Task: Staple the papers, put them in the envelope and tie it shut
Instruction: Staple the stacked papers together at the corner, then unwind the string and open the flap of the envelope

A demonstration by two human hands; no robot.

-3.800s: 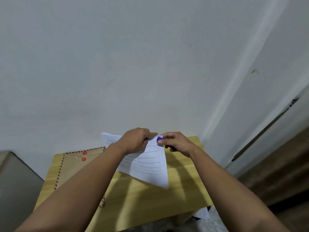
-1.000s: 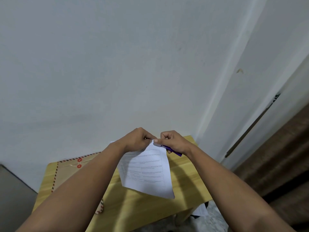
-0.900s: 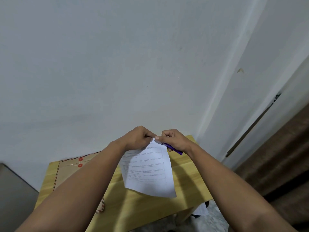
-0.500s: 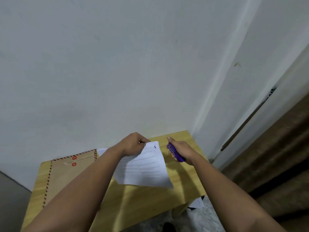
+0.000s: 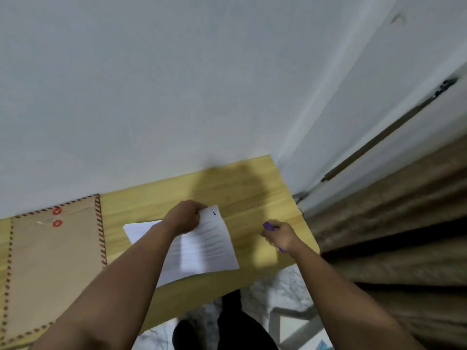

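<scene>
The right hand (image 5: 279,236), which half a second earlier was beside the top corner of the papers (image 5: 204,246), is now drawing off toward the table's right edge, well apart from the sheets, its fingers curling round the purple stapler (image 5: 268,226). The papers are lying lower and flatter over the wooden table (image 5: 252,198) than a second ago. The left hand (image 5: 184,218) is pinching their top edge, beside the printed "1"; a further white sheet is showing from under the left forearm.

Progress, as a judgement: the stapling step is probably finishing, since the stapler is leaving the corner, though no staple is visible at this sharpness. Inserting the papers and tying the closure are not yet begun.

The envelope (image 5: 53,263), brown with a striped border, is lying flat at the table's left, near the papers but not touching the held stack as far as can be told. Its two red string buttons (image 5: 57,217) are facing up near the far edge; whether the flap is open cannot be told.

Nothing is lying between papers and envelope. The occupied right hand is the likely hindrance, as opening the envelope will probably be needing both hands. Behind are standing a white wall (image 5: 151,84) and, at right, a brown curtain (image 5: 391,223).
</scene>
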